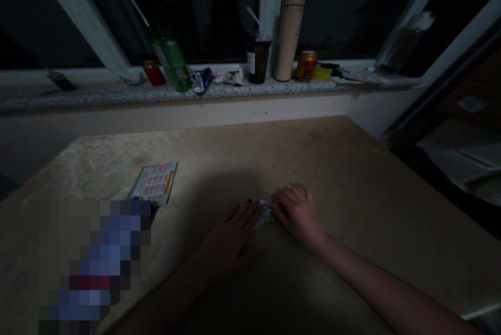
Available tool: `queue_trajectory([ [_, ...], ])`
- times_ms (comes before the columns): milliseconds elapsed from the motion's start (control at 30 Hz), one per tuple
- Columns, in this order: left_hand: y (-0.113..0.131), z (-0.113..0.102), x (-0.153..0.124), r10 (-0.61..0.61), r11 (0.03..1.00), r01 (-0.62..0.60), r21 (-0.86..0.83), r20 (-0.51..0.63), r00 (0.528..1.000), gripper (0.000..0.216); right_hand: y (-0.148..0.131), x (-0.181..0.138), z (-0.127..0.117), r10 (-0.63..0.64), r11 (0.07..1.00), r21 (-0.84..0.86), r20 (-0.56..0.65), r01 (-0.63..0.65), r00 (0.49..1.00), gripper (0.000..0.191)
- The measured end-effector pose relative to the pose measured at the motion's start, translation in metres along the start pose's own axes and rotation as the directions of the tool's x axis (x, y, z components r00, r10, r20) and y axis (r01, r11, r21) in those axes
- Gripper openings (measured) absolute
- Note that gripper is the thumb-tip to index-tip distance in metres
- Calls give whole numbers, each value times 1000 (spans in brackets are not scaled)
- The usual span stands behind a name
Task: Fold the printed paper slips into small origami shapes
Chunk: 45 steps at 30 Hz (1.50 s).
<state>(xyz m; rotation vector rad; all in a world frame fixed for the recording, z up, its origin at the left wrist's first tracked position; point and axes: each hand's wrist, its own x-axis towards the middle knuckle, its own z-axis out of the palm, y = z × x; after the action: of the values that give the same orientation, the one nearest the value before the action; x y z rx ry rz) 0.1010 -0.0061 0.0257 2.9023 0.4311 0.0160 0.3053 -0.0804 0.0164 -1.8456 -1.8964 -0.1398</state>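
A small piece of printed paper or wrapper (266,213), white with green and dark markings, lies on the table between my hands. My left hand (230,238) rests flat with its fingers stretched over the left part of it and the thumb apart. My right hand (301,217) lies just to its right, fingers loosely bent and apart on the tabletop. The thumb side reaches the wrapper's right edge; whether it presses on it I cannot tell. Part of the wrapper is hidden under my left fingers.
On the tan table (242,152), a printed card (156,181) lies left, beside a pixelated blue area (109,251). Along the stone windowsill (219,92) stand a green bottle (174,61), a dark cup with straw (257,61), a tall flask (288,37), an orange can (306,66) and crumpled wrappers.
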Motion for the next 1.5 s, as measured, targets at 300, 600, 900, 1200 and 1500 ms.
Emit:
queue_trajectory([
  [300,0,-1,2,-26,999,26,-19,-3,1000,76,-9,-5,-6,-78,991,105,-56,83,995,12],
  [600,-2,3,0,0,1000,0,-22,-24,1000,75,-9,-8,-8,-257,906,360,45,224,965,39],
  [900,-5,7,-3,-20,1000,19,-21,-66,998,71,-1,-5,-8,-393,900,283,201,331,897,41],
  [1200,-12,1,-5,-56,990,48,-136,-61,997,74,4,0,-1,-390,903,247,132,351,911,42],
  [1500,-14,-2,-3,-80,974,57,-221,-98,992,67,2,2,7,-453,874,223,56,431,890,32],
])
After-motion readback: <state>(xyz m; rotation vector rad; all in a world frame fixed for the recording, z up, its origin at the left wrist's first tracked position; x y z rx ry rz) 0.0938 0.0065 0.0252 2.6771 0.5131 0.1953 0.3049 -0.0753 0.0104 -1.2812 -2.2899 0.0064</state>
